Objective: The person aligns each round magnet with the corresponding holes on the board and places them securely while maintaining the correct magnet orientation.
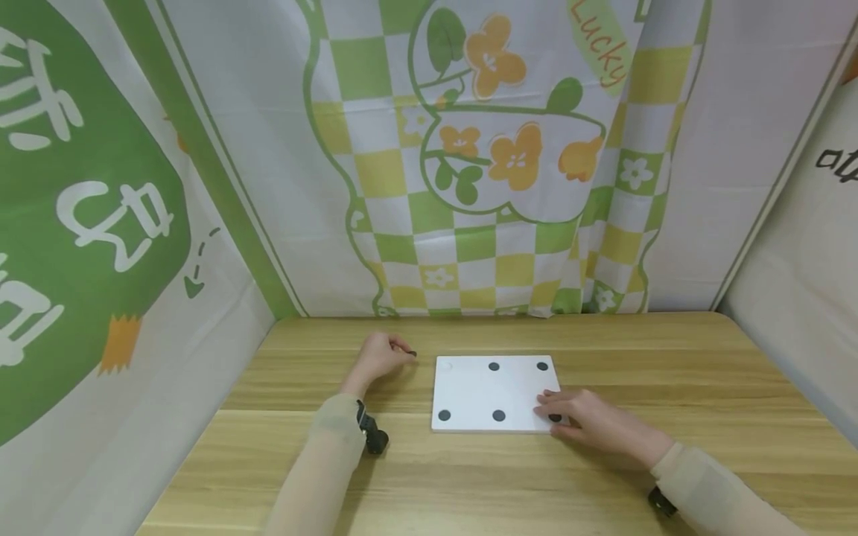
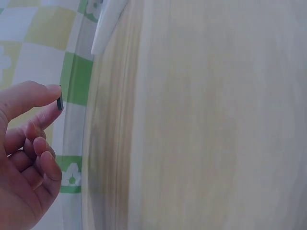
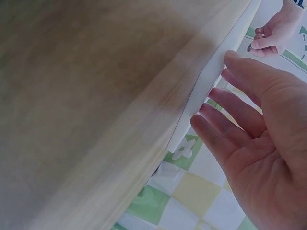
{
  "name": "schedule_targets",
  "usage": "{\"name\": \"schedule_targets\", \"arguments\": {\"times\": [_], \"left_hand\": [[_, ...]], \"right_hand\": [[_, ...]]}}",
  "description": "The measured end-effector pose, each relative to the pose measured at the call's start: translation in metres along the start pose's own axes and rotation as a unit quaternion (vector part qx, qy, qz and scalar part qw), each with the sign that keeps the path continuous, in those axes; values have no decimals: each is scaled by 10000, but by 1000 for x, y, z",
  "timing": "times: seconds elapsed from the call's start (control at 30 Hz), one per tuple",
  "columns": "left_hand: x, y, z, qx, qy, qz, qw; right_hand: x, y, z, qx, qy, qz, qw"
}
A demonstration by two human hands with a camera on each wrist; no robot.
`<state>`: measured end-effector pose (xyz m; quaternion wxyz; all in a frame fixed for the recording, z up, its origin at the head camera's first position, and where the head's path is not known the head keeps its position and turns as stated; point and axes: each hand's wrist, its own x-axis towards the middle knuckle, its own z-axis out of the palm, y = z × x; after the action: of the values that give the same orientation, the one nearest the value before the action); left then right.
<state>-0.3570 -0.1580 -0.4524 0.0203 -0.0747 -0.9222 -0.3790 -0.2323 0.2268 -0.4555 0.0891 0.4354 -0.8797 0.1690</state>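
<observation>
A white rectangular board [image 1: 469, 391] lies flat on the table, with several dark round discs set in it. A pale round recess [image 1: 447, 365] shows at its far left corner. To the left of the board, my left hand [image 1: 380, 357] pinches a small dark disc [image 2: 60, 98] between thumb and index finger, raised off the table and apart from the board. My right hand [image 1: 583, 417] rests on the board's right end with fairly straight fingers, partly covering the near right disc [image 1: 555, 417]. The right wrist view shows those fingertips [image 3: 231, 57] against the board's edge.
The wood-grain table [image 1: 429, 484] ends at the back against a green-and-yellow checked cloth [image 1: 469, 246]. A green-and-white printed cloth [image 1: 87, 186] hangs at the left, and a pale one [image 1: 798, 246] at the right. Each wrist wears a small black camera.
</observation>
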Motion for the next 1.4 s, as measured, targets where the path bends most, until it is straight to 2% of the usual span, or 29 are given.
{"name": "schedule_targets", "arguments": {"times": [0.13,0.3,0.53,1.1,1.4], "left_hand": [[1,2,4,-88,5,9,10000],[0,7,7,-299,1,13,9996],[0,14,14,-364,-55,97,9993],[2,26,25,-357,-304,321,9984],[5,31,32,-10,-467,581,9972]], "right_hand": [[0,1,0,-36,84,-68,9999],[1,1,-1,13,-40,24,10000],[0,1,0,29,-89,80,9999],[-1,1,0,73,-148,198,9997],[-1,3,1,-3,-121,197,9997]]}}
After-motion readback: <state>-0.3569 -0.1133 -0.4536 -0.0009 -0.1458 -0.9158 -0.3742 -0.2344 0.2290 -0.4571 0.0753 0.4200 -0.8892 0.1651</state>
